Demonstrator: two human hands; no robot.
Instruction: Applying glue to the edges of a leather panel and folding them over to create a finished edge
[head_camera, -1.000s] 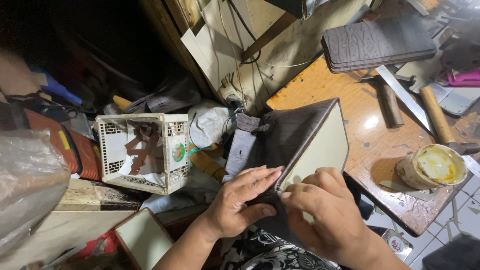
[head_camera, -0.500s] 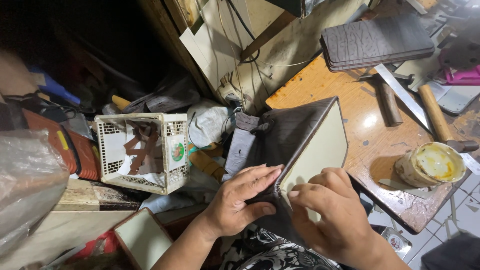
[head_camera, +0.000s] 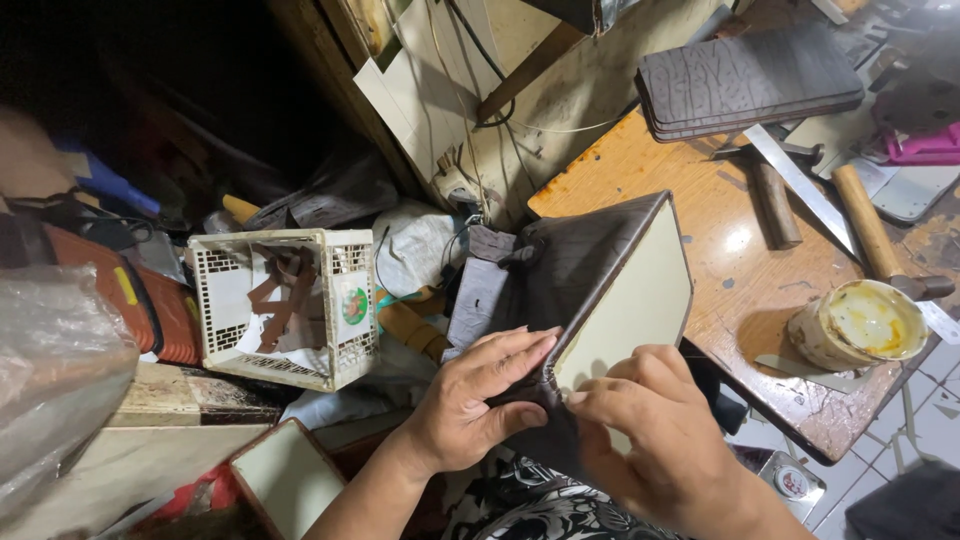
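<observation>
Leather panel: dark brown leather panel (head_camera: 575, 270) with a pale cream lining face, held tilted over my lap, its far corner over the near edge of the tabletop (head_camera: 700, 190).
Left hand: my left hand (head_camera: 475, 405) lies flat, fingers stretched out and pressed on the dark outer side near the lower corner.
Right hand: my right hand (head_camera: 655, 440) is curled, fingertips pinching the panel's edge at the cream side.
At 9 o'clock: white plastic basket (head_camera: 285, 305) with brown scraps inside.
At 3 o'clock: round glue tin (head_camera: 860, 325) with yellowish paste, standing on the tabletop.
At 2 o'clock: wooden-handled hammer (head_camera: 865, 220) and a long metal blade (head_camera: 800, 190), lying just beside each other.
At 1 o'clock, farthest: stack of dark embossed leather pieces (head_camera: 750, 80) on the tabletop.
</observation>
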